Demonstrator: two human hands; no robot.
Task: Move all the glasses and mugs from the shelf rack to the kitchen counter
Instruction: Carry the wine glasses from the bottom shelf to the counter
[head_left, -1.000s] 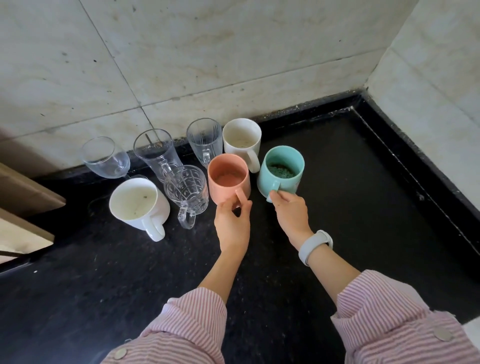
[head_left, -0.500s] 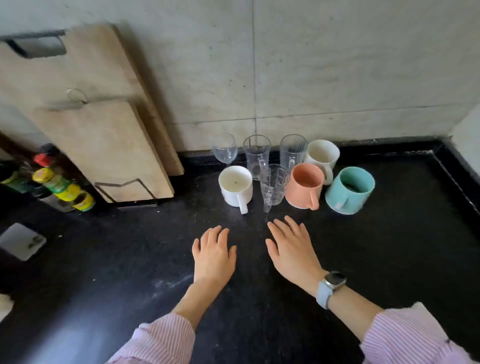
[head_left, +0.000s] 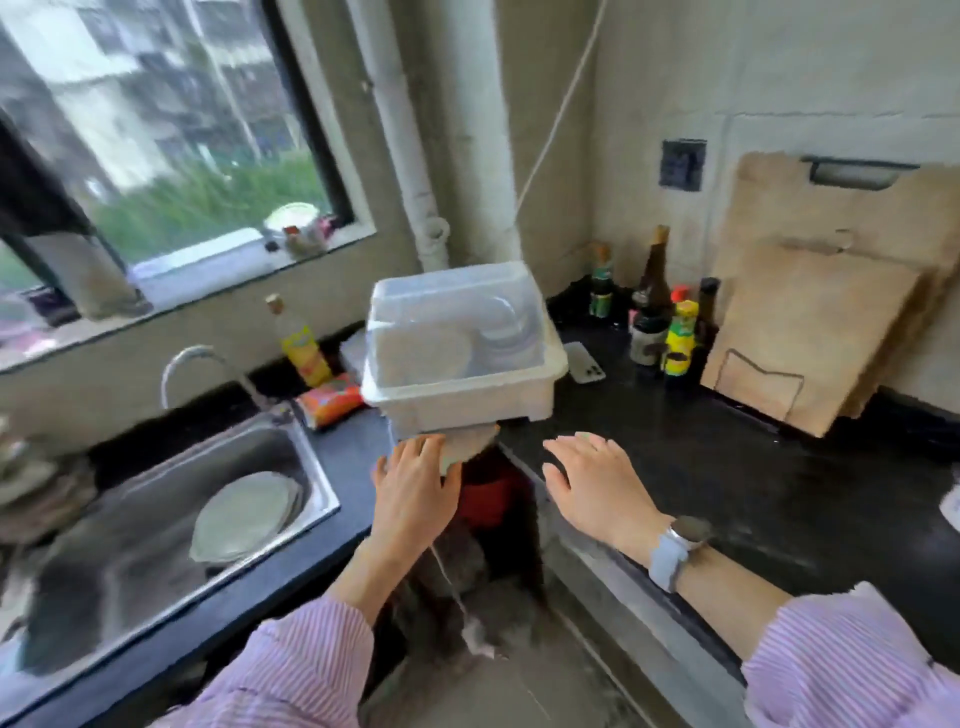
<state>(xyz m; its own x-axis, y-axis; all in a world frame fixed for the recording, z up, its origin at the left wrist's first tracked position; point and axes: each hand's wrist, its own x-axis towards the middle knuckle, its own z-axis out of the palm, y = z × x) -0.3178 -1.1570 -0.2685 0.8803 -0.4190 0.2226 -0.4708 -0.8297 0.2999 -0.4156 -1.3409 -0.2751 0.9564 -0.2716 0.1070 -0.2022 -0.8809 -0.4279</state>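
Observation:
No glass or mug is in view now; the view has swung left, away from the group on the counter. My left hand (head_left: 413, 483) hangs open, palm down, just in front of a white dish box with a clear lid (head_left: 460, 348) that stands at the counter's corner. My right hand (head_left: 597, 483) is open too, fingers spread, over the black counter (head_left: 727, 457), a watch on its wrist. Neither hand holds anything. The frame is blurred by motion.
A steel sink (head_left: 156, 499) with a plate in it lies at the left under a tap (head_left: 197, 364). Sauce bottles (head_left: 654, 322), a phone (head_left: 584, 362) and wooden cutting boards (head_left: 815, 322) stand along the back wall. A gap opens below between the two counter runs.
Both hands let go of the orange and teal mugs, drew back open, and the view swung left from the mugs and glasses to the sink and dish box.

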